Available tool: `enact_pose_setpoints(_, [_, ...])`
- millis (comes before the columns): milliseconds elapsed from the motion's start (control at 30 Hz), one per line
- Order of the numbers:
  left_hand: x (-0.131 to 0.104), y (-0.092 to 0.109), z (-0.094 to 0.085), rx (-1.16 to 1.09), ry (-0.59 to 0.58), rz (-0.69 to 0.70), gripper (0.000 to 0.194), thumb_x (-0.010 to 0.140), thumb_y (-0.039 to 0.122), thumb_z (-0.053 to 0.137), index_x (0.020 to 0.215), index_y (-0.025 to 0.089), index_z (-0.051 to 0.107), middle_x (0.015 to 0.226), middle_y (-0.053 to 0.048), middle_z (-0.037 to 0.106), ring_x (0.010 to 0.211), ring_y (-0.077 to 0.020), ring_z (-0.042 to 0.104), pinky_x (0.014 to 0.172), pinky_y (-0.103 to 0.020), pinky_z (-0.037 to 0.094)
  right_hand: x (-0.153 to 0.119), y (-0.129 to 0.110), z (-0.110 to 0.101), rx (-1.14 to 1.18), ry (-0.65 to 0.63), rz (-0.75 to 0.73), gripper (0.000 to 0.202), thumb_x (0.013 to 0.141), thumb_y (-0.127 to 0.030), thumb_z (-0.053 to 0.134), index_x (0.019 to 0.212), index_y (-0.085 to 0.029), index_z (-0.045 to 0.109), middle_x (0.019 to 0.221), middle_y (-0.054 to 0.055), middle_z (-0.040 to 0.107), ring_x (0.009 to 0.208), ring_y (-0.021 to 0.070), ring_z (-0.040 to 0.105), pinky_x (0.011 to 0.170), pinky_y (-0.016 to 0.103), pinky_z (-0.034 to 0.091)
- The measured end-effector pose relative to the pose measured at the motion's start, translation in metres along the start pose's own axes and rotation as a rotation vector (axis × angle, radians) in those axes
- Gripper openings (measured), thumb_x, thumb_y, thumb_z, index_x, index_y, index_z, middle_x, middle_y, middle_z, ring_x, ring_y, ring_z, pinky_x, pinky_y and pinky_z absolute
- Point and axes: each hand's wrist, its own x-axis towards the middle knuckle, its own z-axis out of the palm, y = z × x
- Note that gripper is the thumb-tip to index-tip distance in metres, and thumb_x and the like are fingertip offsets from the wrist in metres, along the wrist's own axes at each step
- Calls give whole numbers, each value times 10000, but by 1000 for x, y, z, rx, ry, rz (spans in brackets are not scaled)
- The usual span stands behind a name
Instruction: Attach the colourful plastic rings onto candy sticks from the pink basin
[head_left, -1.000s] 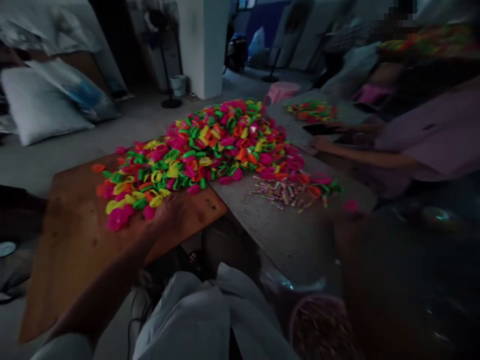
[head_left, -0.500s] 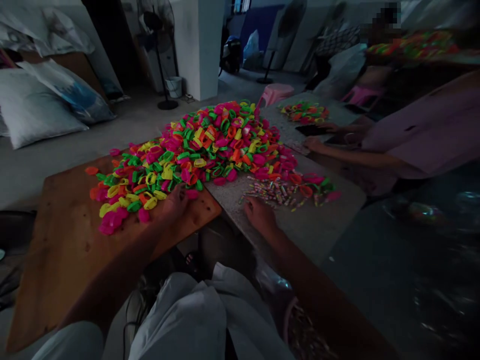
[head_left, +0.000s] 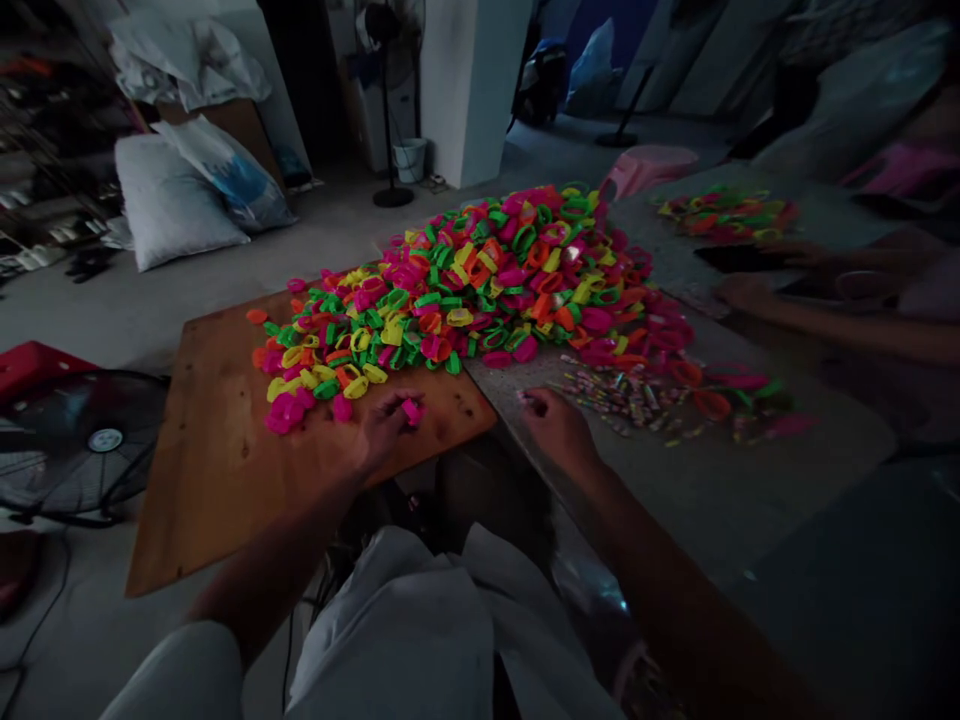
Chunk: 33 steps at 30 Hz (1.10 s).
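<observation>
While the left hand (head_left: 386,425) holds a bright pink plastic piece (head_left: 412,411) between its fingers above the near right part of the wooden board (head_left: 214,450), the right hand (head_left: 555,430) is over the near left edge of the grey tabletop (head_left: 720,490), its fingers drawn in narrow around a small pale item (head_left: 523,397) too blurred to identify. A large heap of ring-shaped plastic pieces (head_left: 480,270) in pink, green, yellow and orange spreads across both surfaces, beyond the two hands. Just to the right of the right hand, a loose pile of small patterned sticks (head_left: 630,395) lies on the grey tabletop, against the front of the heap. Farther off at the right, another person's hands (head_left: 742,290) are near a dark flat object (head_left: 739,258) and a smaller colourful pile (head_left: 727,213). A pink stool (head_left: 652,165) stands behind the heap; a floor fan (head_left: 105,440) is left of the board.
</observation>
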Motion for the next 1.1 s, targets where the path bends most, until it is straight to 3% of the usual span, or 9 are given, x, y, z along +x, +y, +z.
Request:
enact_pose_setpoints(100, [-5,1,12,-4,1,1,368,819,455,776,1027,160,704,827,6,665,623,-90,573,576,-231,499,-38,-42,3,537,-179,-81,431,984,-453,605,1295,-169,697,944,58,747,661,163,652,635,297,538])
enact_pose_setpoints(200, [-9,-2,23,88,1,46,353,828,417,749,1061,155,708,775,11,662,600,-96,564,553,-226,482,-70,-77,11,815,-243,-196,487,992,-483,628,1405,-226,653,1055,52,722,635,117,623,604,271,544])
enact_pose_setpoints(300, [-14,-6,29,217,31,130,350,818,336,745,1122,165,712,875,-18,714,689,-116,618,600,-225,507,-82,-90,23,778,-140,-333,393,1014,-379,608,1382,-262,684,1091,67,700,795,155,674,709,294,585])
enact_pose_setpoints(433, [-22,-5,36,187,104,115,399,804,340,797,1151,167,703,948,-41,739,755,-135,663,666,-242,548,-81,-83,37,600,-1,-404,340,982,-261,613,1304,-262,722,1103,86,704,986,217,693,874,359,594])
enact_pose_setpoints(600, [-36,2,44,-97,-40,13,510,781,468,880,1162,163,731,1042,-61,769,892,-180,715,827,-307,592,-87,-77,41,771,-28,-205,296,996,-373,615,1244,-239,703,1060,82,741,840,205,708,754,347,613])
enact_pose_setpoints(700, [-40,2,45,-124,-134,3,488,804,498,873,1141,165,757,981,-42,762,835,-164,693,800,-302,588,-93,-80,40,900,-83,-73,354,985,-468,638,1236,-222,683,941,63,760,710,192,695,673,339,609])
enact_pose_setpoints(933, [-33,1,37,207,-110,315,479,833,521,854,1178,204,755,1139,-87,742,984,-198,699,829,-297,572,-96,-80,30,909,-121,-41,379,961,-556,679,1119,-214,722,775,16,709,651,177,663,591,295,565])
enact_pose_setpoints(1033, [-31,4,34,272,-112,381,472,822,533,864,1130,197,742,1132,-91,726,1021,-203,693,830,-289,573,-94,-78,16,795,-73,-119,367,1003,-515,640,1196,-219,736,747,4,689,650,170,649,590,284,547])
enact_pose_setpoints(1100, [-31,4,33,262,-140,359,486,818,541,867,1121,190,722,1130,-90,715,1009,-197,693,821,-281,575,-93,-78,5,672,-46,-246,333,1025,-449,619,1241,-227,744,869,36,744,791,193,705,708,309,587])
